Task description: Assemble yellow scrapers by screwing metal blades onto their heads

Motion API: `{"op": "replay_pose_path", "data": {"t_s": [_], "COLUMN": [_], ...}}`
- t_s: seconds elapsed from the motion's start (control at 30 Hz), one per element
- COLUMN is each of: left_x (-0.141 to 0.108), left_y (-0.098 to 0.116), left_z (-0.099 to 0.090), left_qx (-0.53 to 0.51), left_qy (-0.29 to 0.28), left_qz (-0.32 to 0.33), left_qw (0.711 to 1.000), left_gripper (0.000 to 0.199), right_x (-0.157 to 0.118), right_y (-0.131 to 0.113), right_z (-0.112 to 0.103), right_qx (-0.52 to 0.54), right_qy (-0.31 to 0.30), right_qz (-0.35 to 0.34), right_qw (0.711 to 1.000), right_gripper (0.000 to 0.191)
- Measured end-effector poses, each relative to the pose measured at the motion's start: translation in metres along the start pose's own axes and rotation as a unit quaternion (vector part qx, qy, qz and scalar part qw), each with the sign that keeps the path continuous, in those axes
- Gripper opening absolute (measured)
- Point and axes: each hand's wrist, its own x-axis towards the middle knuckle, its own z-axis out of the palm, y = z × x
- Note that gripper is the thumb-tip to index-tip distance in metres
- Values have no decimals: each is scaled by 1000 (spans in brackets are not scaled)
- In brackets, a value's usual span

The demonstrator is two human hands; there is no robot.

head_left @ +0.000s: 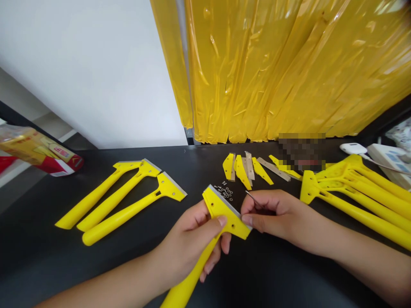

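My left hand (201,233) is closed around a yellow scraper (221,211), its thumb pressed on the head below two screw holes. A steel blade edge shows along the far side of that head. Close by on the right, my right hand (272,214) pinches a thin metal rod (252,196); its full shape is hidden by the fingers. The right fingertips are at the blade's right end, and I cannot tell whether they touch it. Just beyond the scraper head lies a small pile of screws and nuts (226,192).
Several scrapers with blades (138,205) lie on the black table (41,256) at left. Loose yellow plates (242,171) and metal blades (273,168) lie at the back. More yellow handles (353,184) are stacked right, near a white power strip (391,160). A yellow curtain (257,77) hangs behind.
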Motion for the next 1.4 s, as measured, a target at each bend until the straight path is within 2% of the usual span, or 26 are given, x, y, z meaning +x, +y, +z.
{"op": "replay_pose_path", "data": {"t_s": [0.47, 0.6, 0.67, 0.73, 0.8, 0.83, 0.87, 0.93, 1.0, 1.07, 1.17, 1.2, 1.23, 1.27, 1.3, 1.37, 1.4], "left_x": [-1, -2, -5, -9, -16, -20, -23, -29, -32, -34, -33, -33, -33, -33, -34, -38, -40], "left_y": [1, 6, 12, 18, 24, 27, 29, 32, 32, 28, 17, 13, 9, 5, 3, 2, 3], "left_z": [1, 3, 3, 2, 0, -1, -2, -2, -1, 4, 10, 11, 12, 12, 10, 7, 4], "left_qx": [-6, 9, 31, 75, 164, 235, 314, 466, 574, 646, 730, 748, 755, 753, 740, 691, 655], "left_qy": [5, 16, 36, 81, 133, 144, 154, 122, 67, 16, -9, -9, -9, -5, -8, -1, -3], "left_qz": [-7, 7, 20, 37, 69, 100, 146, 240, 314, 346, 351, 351, 354, 359, 362, 351, 330], "left_qw": [1000, 1000, 999, 993, 975, 956, 925, 842, 753, 680, 586, 562, 552, 552, 567, 632, 680], "left_gripper": [19, 20, 22, 26, 30, 31, 27, 13, 27, 40, 44, 45, 44, 44, 44, 45, 46], "right_x": [1, -1, -5, -11, -17, -20, -23, -25, -25, -23, -20, -19, -19, -19, -19, -19, -19], "right_y": [-2, -4, -7, -11, -15, -17, -18, -18, -15, -11, -8, -8, -8, -8, -8, -9, -9], "right_z": [1, -3, -4, -3, 2, 6, 10, 20, 27, 30, 32, 33, 33, 34, 35, 34, 32], "right_qx": [-18, -32, -43, -62, -60, -40, -4, 105, 226, 314, 362, 362, 359, 351, 342, 315, 295], "right_qy": [2, 38, 82, 106, 77, 50, 24, -15, -38, -55, -62, -59, -56, -52, -48, -43, -42], "right_qz": [2, -30, -52, -71, -71, -62, -48, -13, 29, 72, 127, 142, 155, 162, 164, 144, 122], "right_qw": [1000, 998, 994, 990, 993, 996, 999, 994, 973, 945, 921, 919, 919, 921, 924, 937, 947], "right_gripper": [33, 34, 37, 42, 44, 43, 42, 43, 42, 43, 39, 37, 35, 34, 34, 36, 37]}}
